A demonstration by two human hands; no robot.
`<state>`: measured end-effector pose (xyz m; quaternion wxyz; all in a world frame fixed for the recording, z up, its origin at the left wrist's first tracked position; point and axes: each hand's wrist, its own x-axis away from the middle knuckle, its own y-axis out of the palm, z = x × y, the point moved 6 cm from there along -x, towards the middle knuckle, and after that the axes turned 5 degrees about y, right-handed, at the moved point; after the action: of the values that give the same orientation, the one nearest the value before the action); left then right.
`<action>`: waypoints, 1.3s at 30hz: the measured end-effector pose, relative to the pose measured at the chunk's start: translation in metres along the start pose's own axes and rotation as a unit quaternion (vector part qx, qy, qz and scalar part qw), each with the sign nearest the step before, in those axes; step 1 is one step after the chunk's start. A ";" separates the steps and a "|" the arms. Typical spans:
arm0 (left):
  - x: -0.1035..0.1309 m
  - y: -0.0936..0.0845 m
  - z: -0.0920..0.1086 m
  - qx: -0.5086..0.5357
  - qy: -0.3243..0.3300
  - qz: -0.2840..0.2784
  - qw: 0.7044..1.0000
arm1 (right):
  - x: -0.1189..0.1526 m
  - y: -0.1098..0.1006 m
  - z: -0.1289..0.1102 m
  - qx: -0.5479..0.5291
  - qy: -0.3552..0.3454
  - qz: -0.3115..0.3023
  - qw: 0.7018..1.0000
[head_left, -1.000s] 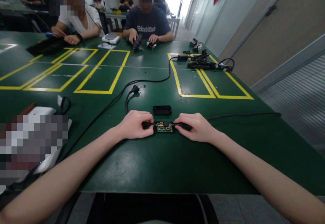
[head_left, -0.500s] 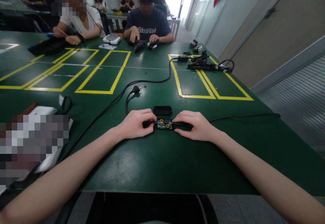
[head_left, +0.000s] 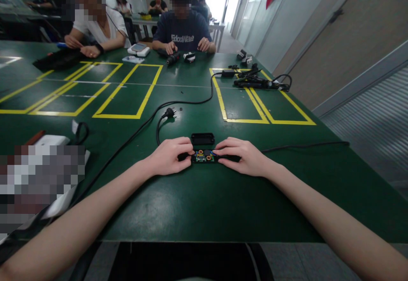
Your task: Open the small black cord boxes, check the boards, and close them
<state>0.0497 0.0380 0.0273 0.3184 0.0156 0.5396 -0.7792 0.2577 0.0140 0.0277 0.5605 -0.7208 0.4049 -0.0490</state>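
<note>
An opened black plastic case with a green circuit board (head_left: 202,157) lies on the table in front of me, copper coils and thin wires showing on the board. My left hand (head_left: 174,155) is closed round its left end, where a black cable enters. At the right end, my right hand (head_left: 239,155) grips the case and the other cable, thumb and fingers pinched together. Just beyond the board rests the black case cover (head_left: 203,138), its hollow side up. A black power plug (head_left: 169,113) lies farther off to the left, its cord running back toward my left hand.
A long black cable (head_left: 127,138) crosses the table to a black adapter (head_left: 227,73). Bundled black cables (head_left: 258,79) lie at the back right, among yellow tape rectangles (head_left: 267,122). Two people sit across the table, near a power drill (head_left: 173,58) and a white device (head_left: 138,49).
My right fingers have shifted slightly on the wires at the board's right end. Across the table, a person's hand has lifted off a small black-and-white object.
</note>
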 end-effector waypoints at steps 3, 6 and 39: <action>0.000 -0.003 0.000 -0.005 0.009 0.010 1.000 | 0.000 -0.001 0.000 0.006 -0.002 0.019 1.000; 0.000 -0.007 -0.001 -0.011 0.010 0.034 0.999 | 0.000 -0.002 0.005 0.034 0.026 0.055 0.998; 0.002 0.003 0.000 0.006 0.071 0.046 0.996 | -0.003 0.003 0.017 -0.242 0.209 0.153 0.935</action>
<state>0.0492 0.0364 0.0238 0.3144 0.0975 0.5545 -0.7643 0.2636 0.0289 0.0202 0.2729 -0.7374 0.6177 -0.0127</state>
